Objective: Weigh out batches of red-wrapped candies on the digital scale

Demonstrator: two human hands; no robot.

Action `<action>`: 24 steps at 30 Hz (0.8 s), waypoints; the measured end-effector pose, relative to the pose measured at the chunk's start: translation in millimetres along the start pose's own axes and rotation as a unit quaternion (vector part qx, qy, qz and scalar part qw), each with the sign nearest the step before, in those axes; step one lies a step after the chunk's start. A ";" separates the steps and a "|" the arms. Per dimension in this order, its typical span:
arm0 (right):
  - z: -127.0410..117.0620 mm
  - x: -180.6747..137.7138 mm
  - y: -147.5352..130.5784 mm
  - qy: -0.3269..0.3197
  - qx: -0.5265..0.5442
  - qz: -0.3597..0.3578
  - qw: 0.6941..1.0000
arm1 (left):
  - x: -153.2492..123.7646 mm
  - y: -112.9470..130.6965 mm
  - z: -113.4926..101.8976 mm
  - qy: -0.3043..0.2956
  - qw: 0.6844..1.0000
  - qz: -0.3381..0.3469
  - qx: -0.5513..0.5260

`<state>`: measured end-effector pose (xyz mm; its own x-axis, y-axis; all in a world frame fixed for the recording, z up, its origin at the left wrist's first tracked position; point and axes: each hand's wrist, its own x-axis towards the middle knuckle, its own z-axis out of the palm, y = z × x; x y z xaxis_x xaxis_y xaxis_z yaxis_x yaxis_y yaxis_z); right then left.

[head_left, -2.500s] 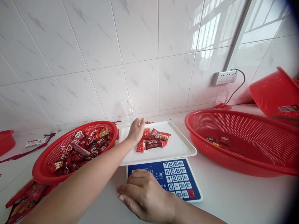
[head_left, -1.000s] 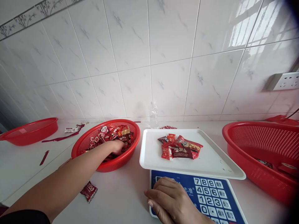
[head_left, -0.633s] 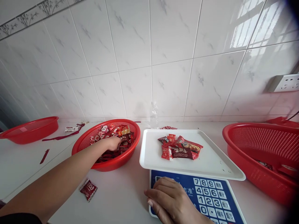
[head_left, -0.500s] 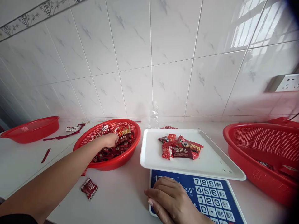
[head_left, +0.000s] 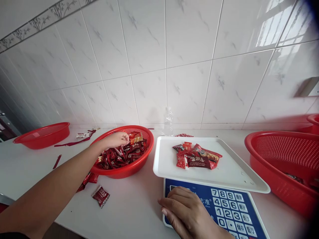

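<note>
Red snack packets (head_left: 123, 156) lie heaped in the red basket (head_left: 136, 170), below and around the left hand (head_left: 119, 139). A second ago that hand was down among the packets at the basket's right side; now it is higher, over the rear of the heap, and more of the heap shows. The small pile (head_left: 198, 160) on the white tray (head_left: 161, 166) looks the same as then, so nothing seems to have been added. The left fingers are curled together just beside a gold-marked packet (head_left: 137, 138); whether they pinch anything, the view cannot tell. The right hand (head_left: 186, 209) rests on the scale (head_left: 206, 192), its fingers bent and close together, their undersides hidden. One loose packet (head_left: 101, 196) lies on the table (head_left: 132, 199), apart from both hands.
</note>
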<state>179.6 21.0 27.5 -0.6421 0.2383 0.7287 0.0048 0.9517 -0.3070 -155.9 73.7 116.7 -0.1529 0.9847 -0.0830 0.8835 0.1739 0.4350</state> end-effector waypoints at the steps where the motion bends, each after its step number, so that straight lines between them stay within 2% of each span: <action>1: 0.0 0.0 0.0 0.000 -0.002 0.000 1.000 | -0.6 0.2 1.0 -0.008 1.000 -0.004 0.009; 6: 0.4 0.0 0.2 0.003 -0.005 0.002 1.000 | -5.5 -0.6 15.9 -0.055 0.996 -0.029 0.070; 12: 0.2 0.2 0.9 0.003 -0.004 -0.001 1.000 | -4.2 3.7 34.3 -0.033 0.995 -0.037 0.088; 20: 0.5 -1.2 3.0 0.003 0.005 -0.006 1.000 | -6.7 33.1 8.4 0.027 0.999 0.013 -0.023; 24: -0.4 -0.2 1.2 -0.004 0.001 0.000 1.000 | -25.2 49.9 6.9 0.022 0.985 0.021 -0.168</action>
<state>180.1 22.2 27.3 -0.6488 0.2375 0.7229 0.0043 0.9512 -0.3087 -104.9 57.5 134.4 -0.1458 0.9890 -0.0231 0.6934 0.1189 0.7106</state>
